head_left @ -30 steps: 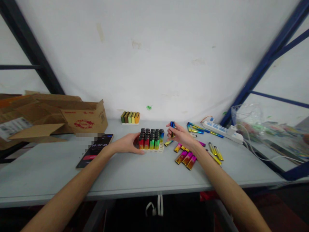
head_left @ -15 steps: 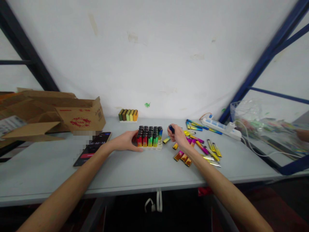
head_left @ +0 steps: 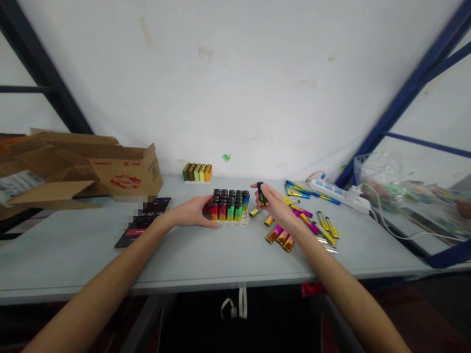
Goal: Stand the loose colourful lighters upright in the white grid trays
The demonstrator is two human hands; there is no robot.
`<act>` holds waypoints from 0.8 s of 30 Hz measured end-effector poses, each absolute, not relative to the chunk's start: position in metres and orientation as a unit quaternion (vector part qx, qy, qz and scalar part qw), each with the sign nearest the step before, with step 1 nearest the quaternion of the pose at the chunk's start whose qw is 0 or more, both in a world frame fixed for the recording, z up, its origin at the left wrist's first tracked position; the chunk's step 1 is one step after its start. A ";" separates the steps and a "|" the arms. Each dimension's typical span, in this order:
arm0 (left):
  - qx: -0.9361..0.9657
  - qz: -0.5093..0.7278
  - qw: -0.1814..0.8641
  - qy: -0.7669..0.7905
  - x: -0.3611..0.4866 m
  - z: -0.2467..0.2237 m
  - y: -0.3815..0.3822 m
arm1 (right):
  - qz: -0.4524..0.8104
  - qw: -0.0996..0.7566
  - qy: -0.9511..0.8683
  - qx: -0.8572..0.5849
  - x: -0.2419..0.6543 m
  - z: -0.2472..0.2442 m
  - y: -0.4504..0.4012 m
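In the head view, the left hand (head_left: 195,211) curves around the left end of the white tray (head_left: 244,218), where a light, steady hold suits, while the right hand (head_left: 271,200) pinches 1 dark lighter (head_left: 261,190), best held upright, right of the tray.

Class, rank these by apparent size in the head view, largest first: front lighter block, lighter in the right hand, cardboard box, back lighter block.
1. Cardboard box
2. Front lighter block
3. Back lighter block
4. Lighter in the right hand

The back block stands farther away, so true sizes are unsure.
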State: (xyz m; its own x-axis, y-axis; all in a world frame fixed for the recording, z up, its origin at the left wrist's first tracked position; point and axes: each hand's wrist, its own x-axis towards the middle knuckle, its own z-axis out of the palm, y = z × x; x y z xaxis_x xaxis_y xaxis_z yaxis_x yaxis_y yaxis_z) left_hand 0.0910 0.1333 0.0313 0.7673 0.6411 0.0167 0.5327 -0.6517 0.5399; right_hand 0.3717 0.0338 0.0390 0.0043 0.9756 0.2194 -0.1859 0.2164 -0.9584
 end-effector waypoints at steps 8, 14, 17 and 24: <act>0.903 0.106 0.253 0.330 0.091 0.031 0.131 | 0.360 0.556 -0.601 -0.447 0.378 0.044 0.017; 0.907 0.112 0.260 0.313 0.091 0.032 0.130 | 0.304 0.545 -0.607 -0.492 0.368 0.035 0.020; 0.904 0.108 0.267 0.316 0.091 0.032 0.130 | 0.279 0.547 -0.606 -0.505 0.364 0.031 0.022; 0.900 0.115 0.283 0.311 0.091 0.033 0.129 | 0.158 0.458 -0.683 -0.547 0.366 0.021 0.023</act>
State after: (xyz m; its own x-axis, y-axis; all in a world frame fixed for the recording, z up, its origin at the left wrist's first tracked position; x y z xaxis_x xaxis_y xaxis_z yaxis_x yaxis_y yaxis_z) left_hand 0.0915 0.1288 0.0325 0.7799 0.6251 0.0314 0.4943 -0.6459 0.5818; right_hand 0.3657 0.0233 0.0209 0.0176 0.8914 0.4529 0.6026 0.3521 -0.7162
